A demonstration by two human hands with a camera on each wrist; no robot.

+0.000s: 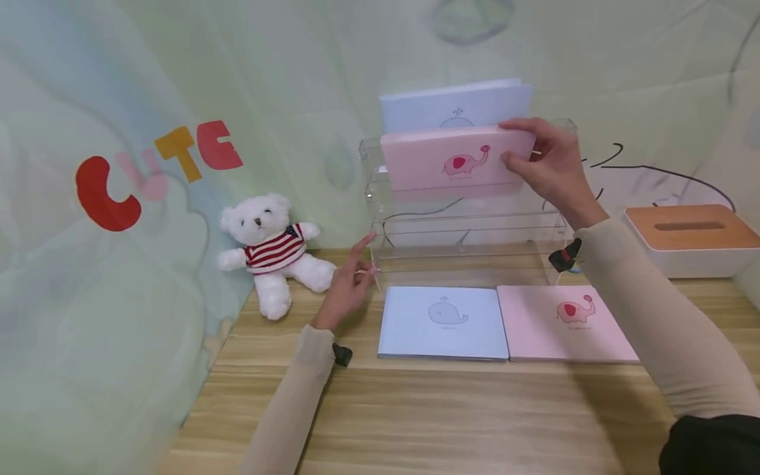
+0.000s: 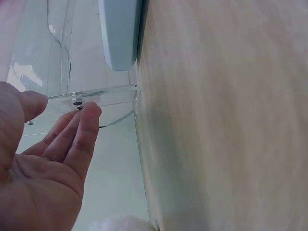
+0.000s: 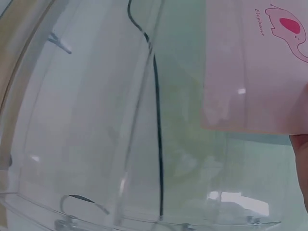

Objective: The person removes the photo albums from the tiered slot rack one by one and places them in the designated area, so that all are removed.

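Observation:
At its upper right corner, my right hand [image 1: 549,158] pinches a pink elephant booklet [image 1: 415,161], thumb in front. In the right wrist view the pink booklet [image 3: 245,72] is partly cut off. It stands upright over the upper part of a clear rack [image 1: 463,251], in front of a blue whale booklet [image 1: 415,112], whose lower part is hidden. My left hand [image 1: 347,290] is at the rack's left side. In the left wrist view, the left hand's [image 2: 53,163] fingers are nearly straight, fingertips at the clear side panel [image 2: 113,94], thumb apart.
On the table [image 1: 415,415], before the rack, lie a blue whale booklet [image 1: 410,330] and a pink elephant booklet [image 1: 534,330], side by side. A white teddy bear [image 1: 273,247] sits at left. A white tissue box with a wooden lid [image 1: 695,227] stands at right.

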